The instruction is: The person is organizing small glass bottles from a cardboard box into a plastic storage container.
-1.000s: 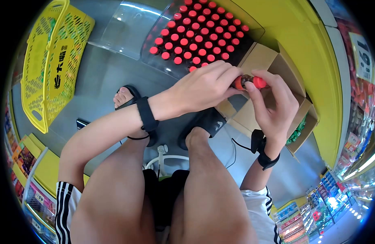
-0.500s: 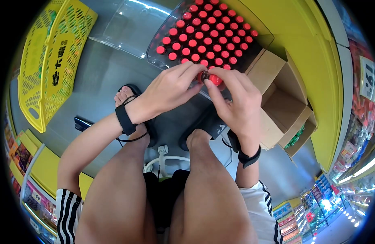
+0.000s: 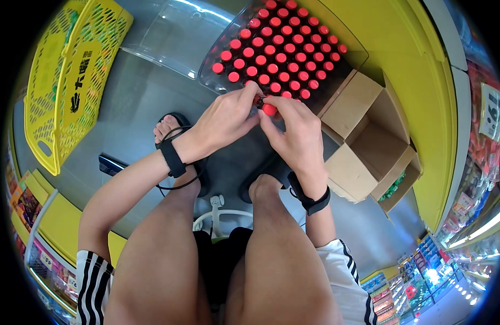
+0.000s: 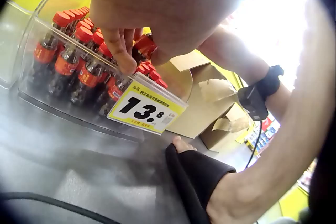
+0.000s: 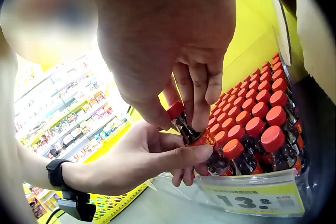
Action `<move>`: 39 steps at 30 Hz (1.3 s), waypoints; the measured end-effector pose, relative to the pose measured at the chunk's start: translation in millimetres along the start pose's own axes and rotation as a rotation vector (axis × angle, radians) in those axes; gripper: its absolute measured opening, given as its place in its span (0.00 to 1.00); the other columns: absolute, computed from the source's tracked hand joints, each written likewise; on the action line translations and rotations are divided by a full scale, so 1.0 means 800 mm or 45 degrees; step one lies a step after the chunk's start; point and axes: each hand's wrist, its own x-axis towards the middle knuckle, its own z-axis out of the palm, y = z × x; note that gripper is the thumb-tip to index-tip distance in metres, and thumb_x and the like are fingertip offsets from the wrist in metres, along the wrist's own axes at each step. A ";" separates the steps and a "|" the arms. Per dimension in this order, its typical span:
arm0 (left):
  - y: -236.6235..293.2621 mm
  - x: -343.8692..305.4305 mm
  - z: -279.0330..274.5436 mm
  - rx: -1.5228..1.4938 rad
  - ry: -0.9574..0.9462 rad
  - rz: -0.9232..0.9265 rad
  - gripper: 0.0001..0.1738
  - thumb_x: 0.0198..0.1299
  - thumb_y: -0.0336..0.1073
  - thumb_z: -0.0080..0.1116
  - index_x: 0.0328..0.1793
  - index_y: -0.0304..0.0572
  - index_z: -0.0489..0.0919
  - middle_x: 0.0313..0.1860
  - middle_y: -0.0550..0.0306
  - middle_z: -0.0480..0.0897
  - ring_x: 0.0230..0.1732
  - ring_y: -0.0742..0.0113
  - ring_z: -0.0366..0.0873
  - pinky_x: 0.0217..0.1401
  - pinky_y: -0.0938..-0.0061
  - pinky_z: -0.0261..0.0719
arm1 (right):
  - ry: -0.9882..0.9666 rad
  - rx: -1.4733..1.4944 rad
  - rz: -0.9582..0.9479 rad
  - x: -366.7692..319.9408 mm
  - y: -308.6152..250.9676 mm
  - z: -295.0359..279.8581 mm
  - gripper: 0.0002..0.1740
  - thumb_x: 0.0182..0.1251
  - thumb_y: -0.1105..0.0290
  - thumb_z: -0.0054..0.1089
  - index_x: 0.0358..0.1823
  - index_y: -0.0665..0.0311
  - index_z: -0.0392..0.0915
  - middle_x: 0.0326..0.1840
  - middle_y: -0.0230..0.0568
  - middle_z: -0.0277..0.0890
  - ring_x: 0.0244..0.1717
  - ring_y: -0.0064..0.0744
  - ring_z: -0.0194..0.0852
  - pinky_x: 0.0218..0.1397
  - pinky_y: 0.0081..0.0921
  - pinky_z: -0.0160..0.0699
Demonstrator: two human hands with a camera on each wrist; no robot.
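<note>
Both hands meet at a small dark bottle [image 5: 180, 120] with a red cap and red label, over the near edge of a clear plastic bin [image 3: 205, 82]. My left hand [image 3: 223, 116] grips the bottle's body, its thumb across the label in the right wrist view. The fingers and thumb of my right hand [image 3: 297, 130] pinch it around the cap and neck. The bottle is tilted. Rows of similar red-capped bottles [image 3: 281, 57] stand upright in the bin. A yellow price tag [image 4: 147, 106] reading 13.8 hangs on the bin's front.
Open cardboard boxes [image 3: 350, 172] stand to the right of the bin, one with green packets [image 3: 393, 187]. A yellow basket [image 3: 71, 127] is at the left, near another clear bin [image 3: 168, 40]. A phone-like dark object [image 3: 111, 164] lies on the floor. Yellow shelving [image 3: 439, 124] borders the right.
Both hands have moved left with the bottle, from above the cardboard box to the near edge of the bin. The bottle has turned, its cap now pointing more toward me.
</note>
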 end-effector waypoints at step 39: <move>-0.008 0.001 0.003 0.169 -0.318 -0.264 0.20 0.77 0.39 0.60 0.58 0.25 0.85 0.61 0.35 0.87 0.50 0.30 0.88 0.54 0.44 0.88 | -0.053 -0.160 0.048 0.014 0.034 0.045 0.14 0.68 0.71 0.77 0.49 0.64 0.81 0.37 0.47 0.83 0.43 0.53 0.84 0.48 0.48 0.84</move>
